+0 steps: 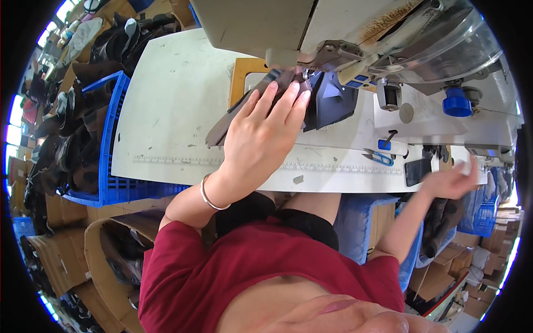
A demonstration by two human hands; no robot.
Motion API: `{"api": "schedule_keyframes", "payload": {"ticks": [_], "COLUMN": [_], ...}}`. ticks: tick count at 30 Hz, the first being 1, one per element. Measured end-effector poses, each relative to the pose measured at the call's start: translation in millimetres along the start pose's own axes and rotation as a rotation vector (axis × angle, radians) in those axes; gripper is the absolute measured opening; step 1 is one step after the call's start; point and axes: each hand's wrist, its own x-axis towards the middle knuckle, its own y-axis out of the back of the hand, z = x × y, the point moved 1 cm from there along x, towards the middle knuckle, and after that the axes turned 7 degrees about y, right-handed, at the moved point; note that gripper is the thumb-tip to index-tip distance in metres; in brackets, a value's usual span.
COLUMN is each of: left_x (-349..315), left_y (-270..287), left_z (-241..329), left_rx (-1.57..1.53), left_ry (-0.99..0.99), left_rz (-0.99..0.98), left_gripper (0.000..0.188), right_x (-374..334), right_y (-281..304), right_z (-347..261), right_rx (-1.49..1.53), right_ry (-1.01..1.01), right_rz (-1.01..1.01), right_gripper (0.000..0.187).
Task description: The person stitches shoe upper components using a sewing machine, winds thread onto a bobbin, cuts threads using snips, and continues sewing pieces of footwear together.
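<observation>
My left hand (pixel 262 129), with a bangle at its wrist, lies flat with fingers stretched over a dark brown leather-like piece (pixel 219 132). Its fingertips press the piece down close to the needle area of a sewing machine (pixel 250 28). Just right of the fingertips a dark blue-black piece (pixel 336 102) lies on the machine bed. My right hand (pixel 452 178) is off to the right by the table's front edge, near a dark phone (pixel 417 172). It looks empty, its fingers apart and slightly blurred. The needle tip is hidden behind the fingers and machine head.
Blue thread snips (pixel 379 157) and a small black-and-blue tool (pixel 387 141) lie on the white table (pixel 166 89). A ruler strip (pixel 344 167) runs along its front. At left stands a blue crate (pixel 105 150) beside dark shoe parts (pixel 66 161). Cardboard boxes (pixel 58 255) sit below.
</observation>
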Motion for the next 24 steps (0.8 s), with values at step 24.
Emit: {"api": "schedule_keyframes", "payload": {"ticks": [24], "left_x": [0.0], "left_y": [-3.2], "left_z": [2.6], "left_rx": [0.08], "left_ry": [-0.03], "left_rz": [0.011], "left_gripper": [0.038], "right_x": [175.9], "right_y": [61.4], "right_z": [388.2], "right_rx": [0.004], "right_ry": [-0.413], "right_rz": [-0.712], "right_gripper": [0.056]}}
